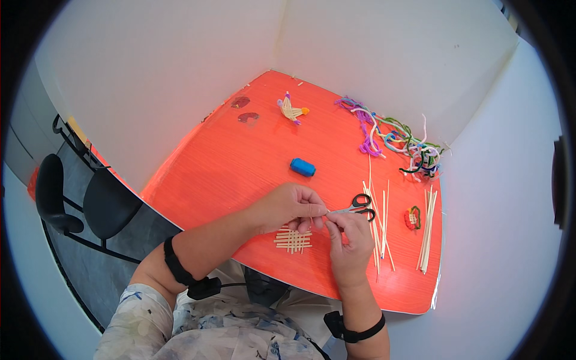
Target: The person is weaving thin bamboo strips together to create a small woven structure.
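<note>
Already a small lattice of crossed sticks [293, 241] lies on the table [240, 186] by my left fingers [311, 210], near my right fingers [343, 219], whether gripping anything I cannot tell; farther right, loose sticks [426, 231] look left unused

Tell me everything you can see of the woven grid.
The woven grid is made of thin, pale sticks, wood-like in look, crossed in two directions with small gaps; loose ends jut out around it. It lies flat on the red table, near the front edge. The left hand partly hides its far side; whether they touch is unclear.
</note>
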{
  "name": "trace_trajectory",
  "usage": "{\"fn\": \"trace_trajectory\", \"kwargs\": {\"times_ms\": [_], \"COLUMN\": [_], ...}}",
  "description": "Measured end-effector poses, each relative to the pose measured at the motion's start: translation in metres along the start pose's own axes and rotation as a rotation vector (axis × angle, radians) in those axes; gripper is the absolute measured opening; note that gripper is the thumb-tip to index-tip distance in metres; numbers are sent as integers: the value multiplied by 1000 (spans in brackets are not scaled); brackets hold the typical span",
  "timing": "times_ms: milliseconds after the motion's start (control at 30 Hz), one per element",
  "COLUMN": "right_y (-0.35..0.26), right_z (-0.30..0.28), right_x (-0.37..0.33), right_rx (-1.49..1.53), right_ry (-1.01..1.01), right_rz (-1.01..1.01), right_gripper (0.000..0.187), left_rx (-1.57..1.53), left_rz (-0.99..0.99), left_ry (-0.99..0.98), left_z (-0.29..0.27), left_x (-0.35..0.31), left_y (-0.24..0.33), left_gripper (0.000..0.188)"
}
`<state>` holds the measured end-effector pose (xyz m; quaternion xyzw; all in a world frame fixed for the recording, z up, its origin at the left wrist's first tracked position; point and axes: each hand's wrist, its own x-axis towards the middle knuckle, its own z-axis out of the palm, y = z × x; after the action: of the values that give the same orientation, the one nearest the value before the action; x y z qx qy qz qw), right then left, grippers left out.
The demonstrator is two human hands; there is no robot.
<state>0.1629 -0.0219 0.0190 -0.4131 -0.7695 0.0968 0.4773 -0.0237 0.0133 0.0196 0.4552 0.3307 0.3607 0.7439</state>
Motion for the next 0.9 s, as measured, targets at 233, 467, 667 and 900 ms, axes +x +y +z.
{"fn": "trace_trajectory", "kwargs": {"times_ms": [233,467,667,900], "right_y": [2,-1,-7,-7], "right_z": [1,0,-4,-3], "right_x": [0,0,2,2], "right_rx": [-131,-107,115,113], "right_ry": [37,10,29,30], "right_rz": [-154,-121,89,131], "right_gripper": [23,22,16,16], "left_rx": [-5,29,13,149], "left_rz": [-4,-7,-13,-8], "left_ry": [31,75,67,3], "left_z": [-1,3,3,4], "left_x": [1,1,1,0], "left_y": [1,2,2,3], "left_gripper": [15,11,12,13]}}
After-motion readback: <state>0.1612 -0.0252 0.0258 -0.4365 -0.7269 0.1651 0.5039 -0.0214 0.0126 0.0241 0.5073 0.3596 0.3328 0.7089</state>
